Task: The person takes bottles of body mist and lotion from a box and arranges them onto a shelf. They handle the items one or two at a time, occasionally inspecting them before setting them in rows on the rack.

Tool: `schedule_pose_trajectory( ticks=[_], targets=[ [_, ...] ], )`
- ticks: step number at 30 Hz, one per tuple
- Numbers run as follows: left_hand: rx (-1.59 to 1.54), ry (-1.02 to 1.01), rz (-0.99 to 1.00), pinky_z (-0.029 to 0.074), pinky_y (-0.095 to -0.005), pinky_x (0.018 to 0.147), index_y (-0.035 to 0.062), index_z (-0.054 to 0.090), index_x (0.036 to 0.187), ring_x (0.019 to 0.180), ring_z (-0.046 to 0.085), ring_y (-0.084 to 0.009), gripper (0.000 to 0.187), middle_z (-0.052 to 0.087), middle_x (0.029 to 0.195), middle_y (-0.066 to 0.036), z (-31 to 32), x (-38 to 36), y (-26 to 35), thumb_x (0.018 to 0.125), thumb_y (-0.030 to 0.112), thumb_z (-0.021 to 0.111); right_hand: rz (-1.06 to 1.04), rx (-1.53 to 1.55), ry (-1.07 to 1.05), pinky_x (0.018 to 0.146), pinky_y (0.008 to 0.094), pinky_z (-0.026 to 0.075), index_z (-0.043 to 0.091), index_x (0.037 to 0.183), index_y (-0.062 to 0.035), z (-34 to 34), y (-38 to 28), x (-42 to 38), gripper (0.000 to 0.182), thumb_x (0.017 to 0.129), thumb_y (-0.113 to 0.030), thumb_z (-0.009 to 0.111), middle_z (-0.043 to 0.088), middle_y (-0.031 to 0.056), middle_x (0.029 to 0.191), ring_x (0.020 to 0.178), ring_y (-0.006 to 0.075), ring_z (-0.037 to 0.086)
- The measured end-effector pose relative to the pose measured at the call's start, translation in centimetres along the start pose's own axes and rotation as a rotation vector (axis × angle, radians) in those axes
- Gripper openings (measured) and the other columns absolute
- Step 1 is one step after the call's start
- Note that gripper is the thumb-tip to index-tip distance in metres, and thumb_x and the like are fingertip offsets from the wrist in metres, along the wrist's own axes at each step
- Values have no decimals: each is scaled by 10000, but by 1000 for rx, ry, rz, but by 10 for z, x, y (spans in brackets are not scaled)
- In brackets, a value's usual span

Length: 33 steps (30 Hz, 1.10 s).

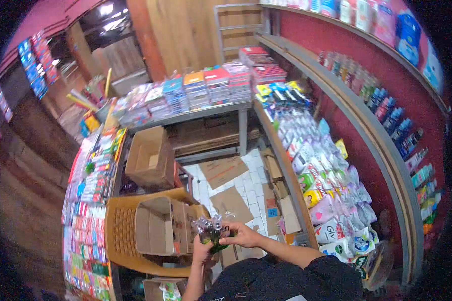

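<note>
Holding a bunch of clear packets (pixel 213 232) between both hands, in front of your chest. Your right hand (pixel 244 234) grips the bunch from the right, fingers wrapped round it; your left hand (pixel 202 249) clasps it from below. Bunch sits just over the near edge of an open box (pixel 161 226) on a yellow chair (pixel 119 232). Shelf (pixel 286 165) of bagged goods runs along your right.

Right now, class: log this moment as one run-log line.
left hand: holds packets | right hand: on packets | below: box on chair | right: shelf
</note>
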State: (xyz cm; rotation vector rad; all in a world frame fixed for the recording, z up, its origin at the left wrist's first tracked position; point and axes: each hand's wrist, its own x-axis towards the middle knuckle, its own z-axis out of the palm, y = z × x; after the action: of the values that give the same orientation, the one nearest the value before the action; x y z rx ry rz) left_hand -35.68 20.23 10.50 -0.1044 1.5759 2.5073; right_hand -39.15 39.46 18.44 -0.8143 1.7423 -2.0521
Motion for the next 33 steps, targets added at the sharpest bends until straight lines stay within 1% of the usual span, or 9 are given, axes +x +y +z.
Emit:
schedule_pose_trajectory(
  ticks=[4, 7, 11, 12, 17, 20, 23, 30, 33],
  targets=[
    [-61, -76, -58, 561, -320, 742, -26, 601, 1125, 833, 665, -178, 427, 675, 997, -92, 34, 50, -3, 756, 129, 752, 117, 131, 206, 918, 275, 438, 527, 1278, -33, -35, -11, -9, 454, 869, -120, 702, 655, 4, 1044, 970, 85, 577],
    [154, -183, -46, 507, -303, 798, 5, 603, 1119, 880, 633, -163, 370, 657, 1005, -51, 39, 91, -4, 807, 168, 718, 168, 167, 294, 924, 284, 443, 516, 1295, -27, -55, -19, -8, 468, 867, -90, 696, 655, 9, 1059, 994, 85, 570],
    [-67, -185, -149, 504, -299, 790, 0, 602, 1090, 843, 630, -166, 349, 654, 962, -60, 62, 126, 24, 800, 152, 725, -92, 134, 552, 938, 310, 460, 468, 1346, -26, -75, -36, 20, 537, 855, -39, 685, 567, 50, 1271, 1084, 120, 567],
    [-109, -159, -142, 515, -307, 774, -7, 598, 1084, 826, 633, -176, 379, 652, 946, -71, 73, 132, 40, 775, 154, 746, -18, 103, 609, 953, 310, 454, 465, 1341, -25, -85, -43, 24, 543, 848, -38, 690, 535, 52, 1310, 1101, 145, 573],
    [-93, -383, -110, 536, -358, 798, -9, 547, 1121, 873, 646, -220, 495, 636, 975, -96, 71, 194, 82, 742, 235, 751, -4, -111, 950, 841, 274, 475, 594, 1129, -1, -128, -64, 65, 350, 855, -176, 725, 638, 34, 1003, 923, 103, 582],
    [-144, -518, -101, 508, -384, 881, -53, 488, 1225, 1000, 621, -245, 660, 568, 1260, -202, 88, 230, 104, 710, 246, 774, -61, -177, 1019, 810, 271, 482, 612, 1088, 4, -146, -76, 93, 331, 861, -209, 726, 641, 29, 971, 891, 96, 582],
    [-183, -671, -71, 485, -417, 938, -77, 467, 1247, 1077, 602, -271, 693, 471, 1378, -230, 101, 265, 118, 713, 244, 772, -96, -161, 1059, 802, 271, 485, 622, 1072, 3, -152, -84, 123, 302, 860, -185, 726, 648, 35, 964, 882, 94, 587],
    [-80, -819, -208, 506, -415, 904, -35, 446, 1265, 1011, 632, -290, 730, 593, 1149, -169, 113, 337, 114, 694, 259, 793, -195, -183, 1068, 749, 247, 498, 626, 1065, 8, -193, -63, 163, 282, 845, -133, 732, 653, 30, 927, 829, 84, 595],
    [-64, -808, -207, 511, -386, 888, -27, 486, 1223, 980, 636, -252, 681, 623, 1081, -133, 128, 369, 107, 685, 251, 798, -94, -190, 1089, 748, 248, 500, 625, 1071, 11, -218, -59, 178, 290, 841, -127, 735, 653, 31, 923, 831, 83, 597]
  ],
)
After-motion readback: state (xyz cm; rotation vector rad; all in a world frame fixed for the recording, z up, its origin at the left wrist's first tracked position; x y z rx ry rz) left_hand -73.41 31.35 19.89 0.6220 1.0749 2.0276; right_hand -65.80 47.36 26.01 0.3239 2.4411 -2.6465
